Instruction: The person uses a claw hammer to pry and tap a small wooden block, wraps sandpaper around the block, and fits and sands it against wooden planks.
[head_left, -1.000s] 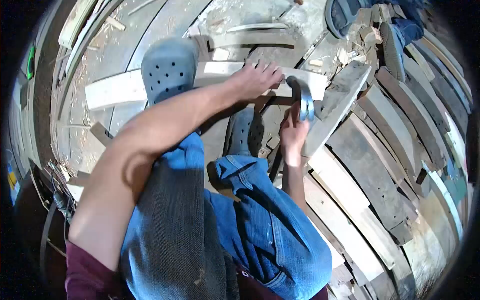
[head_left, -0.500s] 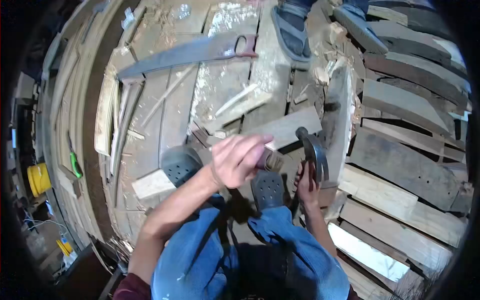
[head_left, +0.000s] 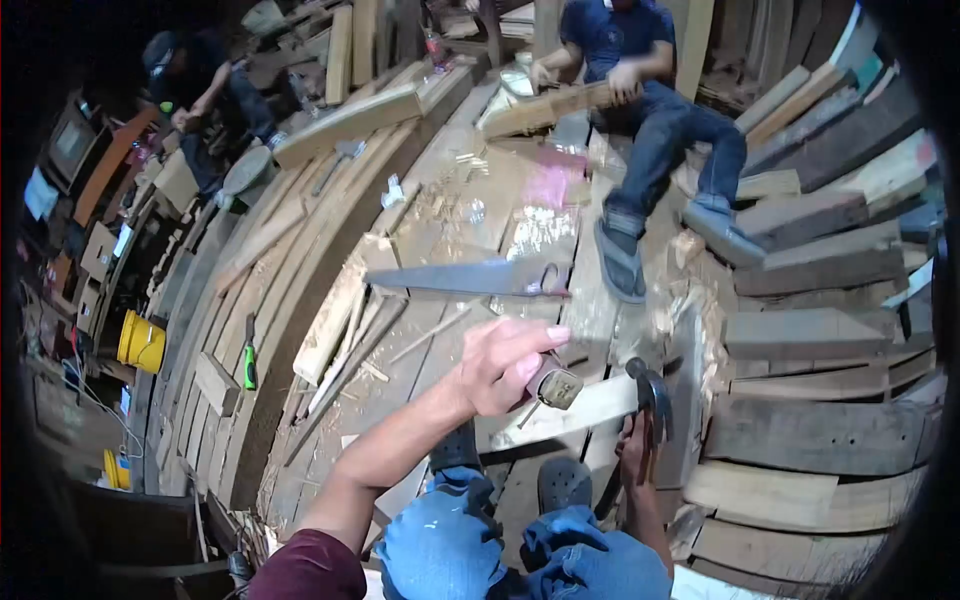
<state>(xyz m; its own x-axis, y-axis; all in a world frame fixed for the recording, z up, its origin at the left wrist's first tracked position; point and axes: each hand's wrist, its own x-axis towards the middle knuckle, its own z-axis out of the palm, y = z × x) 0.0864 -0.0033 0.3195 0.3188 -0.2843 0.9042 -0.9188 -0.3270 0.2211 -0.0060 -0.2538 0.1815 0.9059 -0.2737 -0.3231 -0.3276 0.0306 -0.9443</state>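
Note:
My left hand (head_left: 500,365) is wrapped round a short dark wooden block (head_left: 556,388), its end facing up and right. A thin nail-like piece (head_left: 529,415) shows just under the block. Below lies a pale board (head_left: 580,412) across the floor, in front of my feet. On the right, my right hand (head_left: 634,448) grips the handle of a claw hammer (head_left: 651,392), whose dark head is up near the board's right end. The hammer touches nothing that I can make out.
A handsaw (head_left: 465,278) lies ahead on the plank floor. One person (head_left: 630,60) sits beyond it holding wood; another person (head_left: 205,85) bends at the upper left. Stacked boards (head_left: 810,430) line the right. A yellow bucket (head_left: 141,342) and green-handled tool (head_left: 249,366) are left.
The view has tilted up, bringing the two people into sight. My left hand has lifted off the pale board and now holds the block. The hammer remains in my right hand.

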